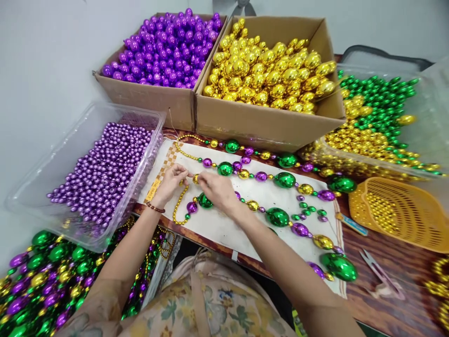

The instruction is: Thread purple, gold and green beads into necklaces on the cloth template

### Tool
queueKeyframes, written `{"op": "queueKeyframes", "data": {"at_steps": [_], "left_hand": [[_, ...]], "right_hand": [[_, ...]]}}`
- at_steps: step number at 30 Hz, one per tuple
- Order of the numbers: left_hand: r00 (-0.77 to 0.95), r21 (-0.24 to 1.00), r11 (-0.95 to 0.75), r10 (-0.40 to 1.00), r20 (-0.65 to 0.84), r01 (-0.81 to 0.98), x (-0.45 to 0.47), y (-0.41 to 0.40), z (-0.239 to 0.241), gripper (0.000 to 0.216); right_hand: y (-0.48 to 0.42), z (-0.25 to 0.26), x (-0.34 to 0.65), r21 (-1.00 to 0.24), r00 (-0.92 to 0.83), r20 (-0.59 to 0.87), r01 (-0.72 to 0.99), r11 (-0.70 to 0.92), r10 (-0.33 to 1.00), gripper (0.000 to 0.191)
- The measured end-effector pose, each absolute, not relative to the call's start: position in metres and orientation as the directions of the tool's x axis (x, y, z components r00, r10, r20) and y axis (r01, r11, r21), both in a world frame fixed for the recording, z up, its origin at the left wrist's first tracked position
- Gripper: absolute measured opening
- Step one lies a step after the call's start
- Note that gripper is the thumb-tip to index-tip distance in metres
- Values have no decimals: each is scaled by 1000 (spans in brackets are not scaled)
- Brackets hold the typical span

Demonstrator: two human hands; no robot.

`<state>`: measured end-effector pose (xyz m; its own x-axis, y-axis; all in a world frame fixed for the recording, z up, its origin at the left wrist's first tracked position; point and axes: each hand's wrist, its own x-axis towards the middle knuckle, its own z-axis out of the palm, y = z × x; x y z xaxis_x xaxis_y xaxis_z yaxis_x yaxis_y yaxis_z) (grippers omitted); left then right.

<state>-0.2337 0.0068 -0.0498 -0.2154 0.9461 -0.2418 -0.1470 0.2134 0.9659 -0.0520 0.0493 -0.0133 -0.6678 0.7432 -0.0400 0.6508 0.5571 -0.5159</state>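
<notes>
My left hand point(170, 184) is closed in a pinch at the left end of a bead necklace, and a wooden bead bracelet point(155, 207) circles that wrist. Close by, my right hand point(219, 191) pinches too, with a gold bead point(195, 178) at its fingertips. The thin string between them is too fine to make out clearly. Below the hands, a loop of small gold beads point(177, 206) runs into the near strand, with purple, green and gold beads point(277, 217) continuing to the right. A second bead strand point(224, 168) lies behind on the white cloth point(224, 233).
Boxes of purple beads point(143, 96) and gold beads point(266, 124) stand behind. Clear tubs hold purple beads point(105, 178) and green and gold beads point(379, 107). At right are a yellow basket point(421, 220), pink snips point(382, 274) and a box cutter point(352, 224). Finished-looking strands point(52, 276) hang at left.
</notes>
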Motion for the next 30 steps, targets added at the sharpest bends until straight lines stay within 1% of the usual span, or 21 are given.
{"op": "queueKeyframes", "data": {"at_steps": [2,4,7,9,13,17,19,20,22,23,24,25,26,28,30], "left_hand": [[-132,921,283,936,-326,-269,-237,8,-45,31],[-58,878,331,926,-372,-345,-239,9,-39,31],[2,858,357,923,-384,-368,-241,9,-30,27],[12,877,346,932,-363,-333,-240,9,-27,24],[0,919,298,951,-309,-258,-237,10,-25,22],[-15,923,289,953,-303,-253,-234,12,-23,25],[-20,932,271,959,-284,-239,-235,12,-21,25],[-12,940,262,963,-271,-221,-236,12,-19,24],[33,955,249,968,-247,-159,-236,11,-16,21],[62,963,241,970,-235,-119,-236,11,-14,19],[86,971,226,972,-220,-77,-236,11,-12,17],[96,978,203,975,-199,-34,-236,11,-10,15],[93,985,174,980,-174,8,-235,11,-9,14],[65,991,111,991,-116,76,-233,12,-8,12],[39,992,65,997,-69,105,-231,13,-9,11]], "right_hand": [[32,-14,-54,-442,-727,-93,642,626,680,28],[24,-15,-56,-391,-752,-142,640,662,644,30],[25,-14,-57,-358,-751,-176,652,669,637,30],[29,-13,-55,-381,-765,-175,633,674,620,28],[35,-12,-48,-487,-813,-122,548,680,569,26],[36,-13,-41,-510,-822,-113,530,678,557,24],[41,-11,-37,-564,-843,-74,476,675,533,22],[46,-10,-36,-598,-831,-26,459,657,556,22],[60,-8,-36,-674,-723,86,464,575,686,24],[69,-7,-37,-725,-652,109,464,509,750,25],[79,-7,-39,-785,-610,84,447,430,788,24],[89,-7,-42,-846,-615,16,412,338,788,22],[98,-8,-46,-899,-662,-73,368,238,746,20],[114,-10,-53,-950,-782,-219,308,57,583,16],[124,-13,-58,-956,-841,-275,290,-40,466,15]]}}
